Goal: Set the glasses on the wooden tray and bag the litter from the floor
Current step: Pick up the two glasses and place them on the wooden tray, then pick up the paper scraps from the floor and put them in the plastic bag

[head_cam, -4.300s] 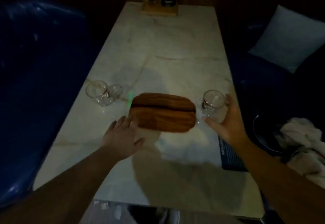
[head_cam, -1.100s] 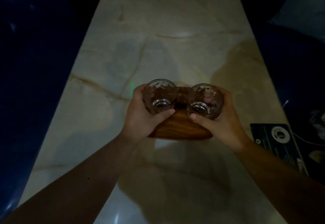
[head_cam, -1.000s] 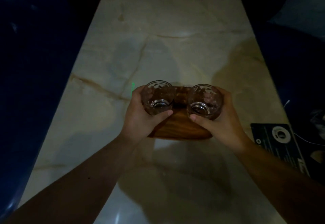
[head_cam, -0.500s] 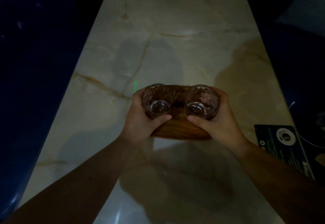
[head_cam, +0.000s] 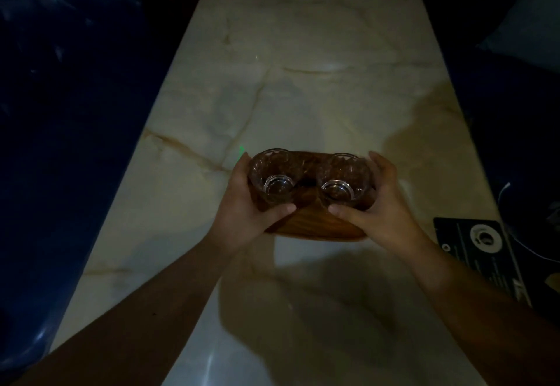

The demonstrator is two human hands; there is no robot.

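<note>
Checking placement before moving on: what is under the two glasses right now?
The wooden tray lies under both. The left hand wraps the left glass, the right hand the right glass. Whether their bases touch the wood cannot be seen.

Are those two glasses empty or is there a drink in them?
Empty, apparently: the left glass and right glass show clear bases, no visible liquid, though the light is dim.
</note>
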